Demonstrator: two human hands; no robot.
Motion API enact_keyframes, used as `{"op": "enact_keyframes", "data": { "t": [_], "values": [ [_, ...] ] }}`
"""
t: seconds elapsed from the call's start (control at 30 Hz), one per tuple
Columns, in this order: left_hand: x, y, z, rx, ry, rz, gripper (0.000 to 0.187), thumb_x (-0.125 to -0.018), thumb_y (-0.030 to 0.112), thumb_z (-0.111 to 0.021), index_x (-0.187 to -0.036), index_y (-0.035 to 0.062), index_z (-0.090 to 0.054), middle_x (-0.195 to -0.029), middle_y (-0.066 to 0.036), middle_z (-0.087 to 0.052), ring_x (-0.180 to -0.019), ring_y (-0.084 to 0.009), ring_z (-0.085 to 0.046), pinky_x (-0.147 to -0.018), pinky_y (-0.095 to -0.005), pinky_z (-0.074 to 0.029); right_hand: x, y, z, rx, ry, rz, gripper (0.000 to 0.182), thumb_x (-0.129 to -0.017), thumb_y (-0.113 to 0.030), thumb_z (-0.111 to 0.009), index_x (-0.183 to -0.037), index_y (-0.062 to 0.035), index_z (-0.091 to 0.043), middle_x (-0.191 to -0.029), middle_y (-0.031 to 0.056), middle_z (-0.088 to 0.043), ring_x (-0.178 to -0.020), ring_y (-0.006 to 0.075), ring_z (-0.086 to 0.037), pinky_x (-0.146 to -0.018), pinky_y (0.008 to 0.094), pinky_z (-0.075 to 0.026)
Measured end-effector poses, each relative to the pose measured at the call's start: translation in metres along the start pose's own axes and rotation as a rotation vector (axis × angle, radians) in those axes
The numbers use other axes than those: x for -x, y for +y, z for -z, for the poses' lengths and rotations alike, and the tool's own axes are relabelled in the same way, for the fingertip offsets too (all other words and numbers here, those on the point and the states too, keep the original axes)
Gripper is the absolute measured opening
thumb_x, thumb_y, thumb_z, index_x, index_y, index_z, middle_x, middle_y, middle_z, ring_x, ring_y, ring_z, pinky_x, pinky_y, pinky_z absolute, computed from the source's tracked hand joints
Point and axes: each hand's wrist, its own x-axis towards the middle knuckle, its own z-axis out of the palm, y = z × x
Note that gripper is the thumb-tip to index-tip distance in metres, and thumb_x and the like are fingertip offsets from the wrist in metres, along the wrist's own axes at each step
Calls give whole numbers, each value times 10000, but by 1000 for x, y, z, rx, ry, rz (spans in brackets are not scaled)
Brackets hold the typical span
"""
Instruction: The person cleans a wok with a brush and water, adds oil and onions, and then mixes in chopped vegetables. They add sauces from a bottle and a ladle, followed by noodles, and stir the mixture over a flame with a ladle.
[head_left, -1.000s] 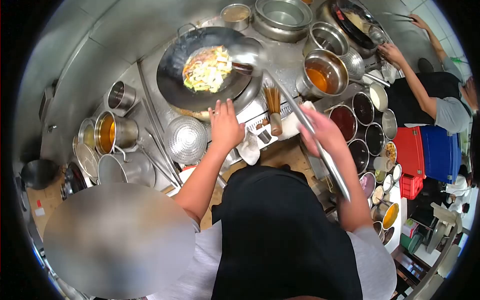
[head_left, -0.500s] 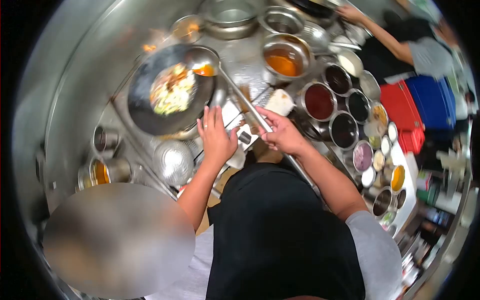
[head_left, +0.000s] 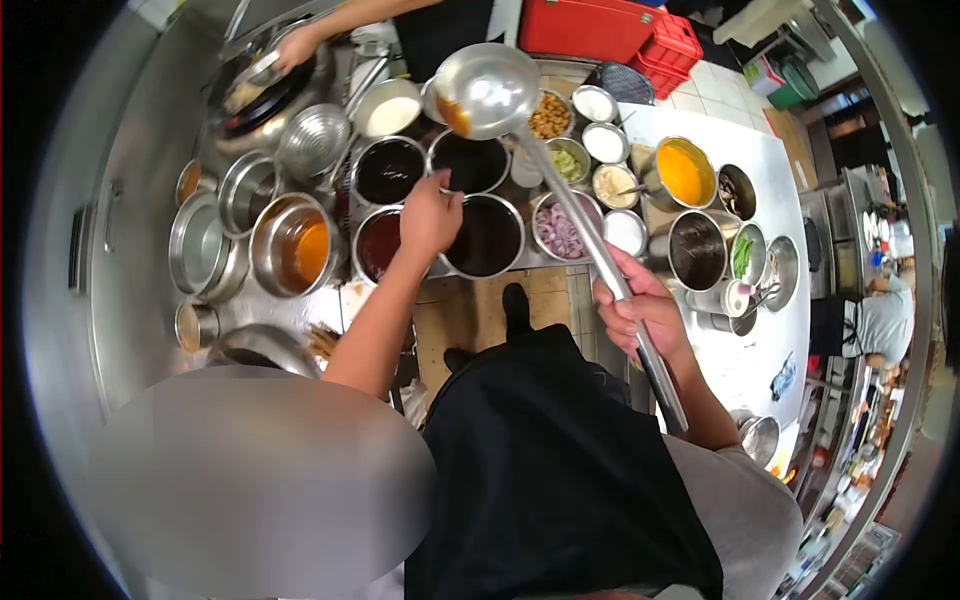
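Observation:
My right hand point(head_left: 645, 305) is wrapped around the long metal handle of a ladle point(head_left: 490, 90). The ladle's bowl is up over the far containers, with a brown-orange smear at its left edge. My left hand point(head_left: 430, 220) hovers above the sauce pots, fingers curled together; whatever they pinch, if anything, is hidden. Under and around it stand a pot of red sauce point(head_left: 376, 248) and pots of dark sauce point(head_left: 487, 237). At the lower left, part of a wok point(head_left: 262, 345) shows beyond the blurred patch.
Bowls of chopped onion point(head_left: 562, 232), white powder point(head_left: 604, 142) and yellow-orange sauce point(head_left: 684, 170) crowd the right. A pot of orange liquid point(head_left: 310, 250) and a strainer point(head_left: 315, 140) stand left. Another person's hand point(head_left: 295, 48) works over a pan. Red crates point(head_left: 670, 55) lie beyond.
My view has turned from the wok toward the sauce containers. The ladle has come away from the wok and is raised. My left hand has moved from beside the wok to the sauce pots.

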Motion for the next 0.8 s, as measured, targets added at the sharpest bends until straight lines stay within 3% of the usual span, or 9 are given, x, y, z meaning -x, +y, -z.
{"op": "enact_keyframes", "data": {
  "t": [0.1, 0.27, 0.4, 0.57, 0.67, 0.7, 0.73, 0.77, 0.8],
  "values": [
    [-96, 1, -62, -51, -160, -192, 624, -880, 229, -820, -1428, -2, -629, -1415, -251, -664, -1315, -415, -632, -1102, -476, -521, 8, -26, 29, -67, 51, 124, 913, -922, 40, -634, -1731, -128, -245, -1126, 140, -559, -617, 110, -493, -477, 255, -446],
    [-168, 8, -118, -212, -488, -179, 649, -857, 334, -859, -1419, 71, -668, -1313, -224, -738, -1192, -391, -711, -1040, -471, -551, 3, -58, 58, -79, 112, 197, 884, -925, 49, -629, -1720, -105, -275, -1125, 147, -559, -628, 111, -490, -481, 250, -445],
    [-175, 22, -130, -298, -568, -113, 625, -836, 379, -877, -1379, 120, -706, -1204, -219, -771, -1134, -389, -732, -991, -482, -570, -6, -75, 70, -42, 153, 188, 886, -919, 37, -662, -1712, -102, -292, -1135, 138, -549, -607, 85, -473, -462, 218, -429],
    [-179, 32, -107, -174, -406, -138, 574, -810, 386, -901, -1304, 136, -747, -1117, -200, -791, -1041, -401, -754, -908, -476, -592, -19, -90, 76, -15, 135, 161, 883, -917, 34, -656, -1711, -88, -289, -1128, 139, -550, -627, 90, -485, -472, 225, -443],
    [-172, 81, -23, -192, -271, -151, 583, -804, 367, -916, -1292, 102, -741, -1123, -201, -790, -1037, -385, -761, -919, -452, -589, -25, -96, 73, 13, 110, 127, 896, -912, 32, -659, -1716, -90, -281, -1119, 134, -553, -622, 91, -485, -473, 229, -446],
    [-165, 93, 10, -125, -188, -229, 551, -806, 300, -927, -1292, 117, -744, -1130, -172, -795, -1000, -315, -776, -897, -403, -592, -28, -98, 69, 17, 98, 116, 896, -912, 32, -659, -1716, -90, -281, -1119, 134, -553, -622, 91, -485, -473, 229, -446],
    [-149, 128, 50, -40, -133, -137, 523, -802, 165, -932, -1288, 104, -747, -1143, -104, -795, -1002, -221, -764, -919, -350, -581, -30, -99, 65, 43, 86, 100, 905, -907, 32, -661, -1718, -89, -277, -1116, 133, -559, -613, 92, -482, -474, 230, -444],
    [-144, 124, 65, 169, 34, -266, 525, -782, 42, -922, -1276, 63, -746, -1162, -43, -781, -1021, -163, -730, -958, -323, -564, -32, -100, 60, 69, 74, 81, 914, -902, 32, -662, -1720, -89, -273, -1113, 132, -566, -604, 93, -480, -475, 232, -441],
    [-133, 136, 83, 294, 35, -219, 515, -790, 17, -916, -1273, 36, -739, -1167, -38, -781, -1036, -156, -723, -975, -324, -558, -35, -100, 54, 73, 61, 65, 914, -902, 32, -662, -1720, -89, -273, -1113, 132, -566, -604, 93, -480, -475, 232, -441]
  ]
}}
